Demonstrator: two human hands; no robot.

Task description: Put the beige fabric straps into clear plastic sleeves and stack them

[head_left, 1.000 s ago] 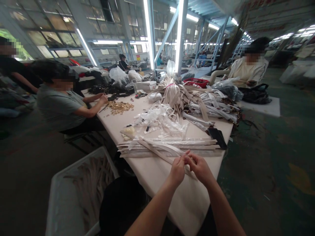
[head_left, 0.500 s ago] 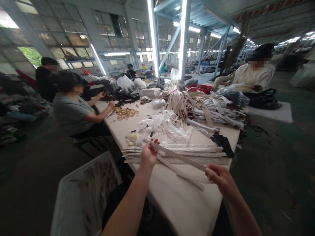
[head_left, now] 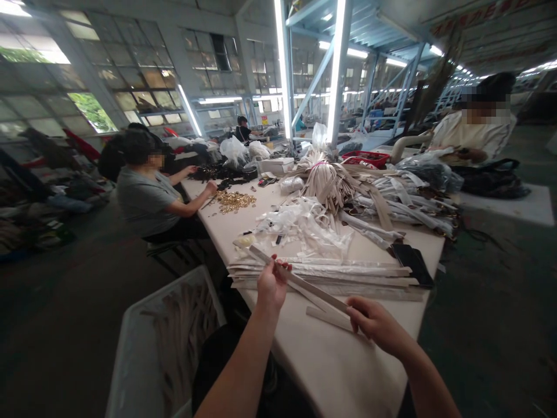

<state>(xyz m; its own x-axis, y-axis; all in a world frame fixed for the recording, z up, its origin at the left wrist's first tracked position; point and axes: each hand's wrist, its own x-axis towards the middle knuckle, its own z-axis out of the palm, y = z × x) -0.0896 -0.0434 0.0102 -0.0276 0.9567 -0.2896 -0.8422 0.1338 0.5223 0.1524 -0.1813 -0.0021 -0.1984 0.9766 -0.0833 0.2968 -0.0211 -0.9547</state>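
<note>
I hold a long beige strap (head_left: 304,283) stretched between both hands above the near end of the table (head_left: 331,360). My left hand (head_left: 270,284) pinches its far end, and my right hand (head_left: 378,325) grips the near end. Under the strap lies a flat stack of wrapped straps (head_left: 348,276). A second loose beige strap (head_left: 326,318) rests on the tabletop just below my right hand.
A grey bin (head_left: 143,348) with beige straps stands at my lower left. Crumpled clear wrappers (head_left: 304,223), a tied strap bundle (head_left: 331,177), a black phone (head_left: 412,264) and gold hardware (head_left: 235,200) lie farther along. A seated person in grey (head_left: 148,197) works at the left; another (head_left: 474,133) sits far right.
From a second ago my hands parted, drawing the strap out to its full length. In the last half second the right hand came slightly inward and the view shifted left.
</note>
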